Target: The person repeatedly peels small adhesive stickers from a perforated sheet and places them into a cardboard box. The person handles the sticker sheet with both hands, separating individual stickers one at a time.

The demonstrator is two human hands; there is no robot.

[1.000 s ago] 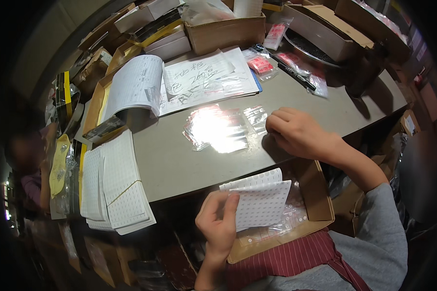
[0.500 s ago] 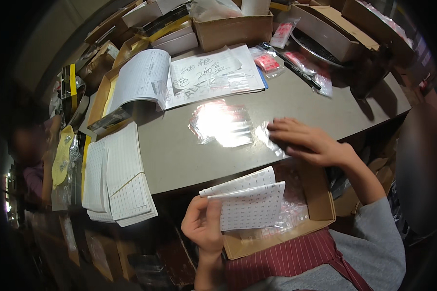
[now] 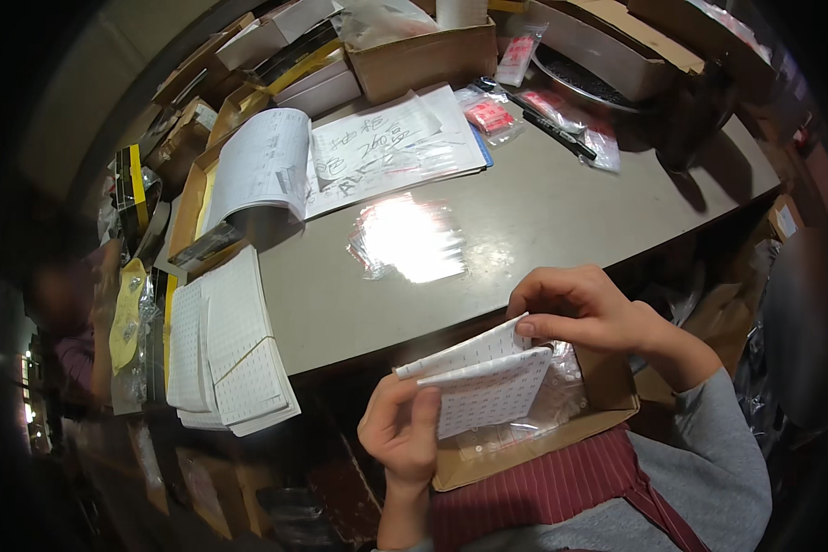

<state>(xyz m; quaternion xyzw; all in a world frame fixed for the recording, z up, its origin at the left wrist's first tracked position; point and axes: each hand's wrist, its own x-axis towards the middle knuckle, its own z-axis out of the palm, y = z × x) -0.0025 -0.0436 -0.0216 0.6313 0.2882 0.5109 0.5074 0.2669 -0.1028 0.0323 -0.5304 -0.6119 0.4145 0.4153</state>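
My left hand (image 3: 400, 428) grips the left end of folded white label sheets (image 3: 492, 391), thumb in front and fingers behind. The sheets carry rows of small printed marks and stand tilted over an open cardboard box (image 3: 609, 405). My right hand (image 3: 591, 308) is closed on the upper right corner of the rear sheet, its thumb and fingertips at the edge. In the box lie clear plastic bags (image 3: 524, 428) with small round pieces, partly hidden by the sheets. A pile of small clear bags (image 3: 405, 239) lies on the table, washed out by glare.
Banded label sheets (image 3: 239, 350) hang over the table's left edge. Farther back are a paper pad (image 3: 262, 161), handwritten papers (image 3: 377, 147), red-printed bags (image 3: 489, 115), a black marker (image 3: 561, 138) and a cardboard box (image 3: 423, 60). Another person's arm (image 3: 101, 313) shows at the far left.
My right hand has come down from the tabletop to the label sheets and taken hold of their corner. The clear bag that was under it no longer shows there. My left hand shifted slightly right.
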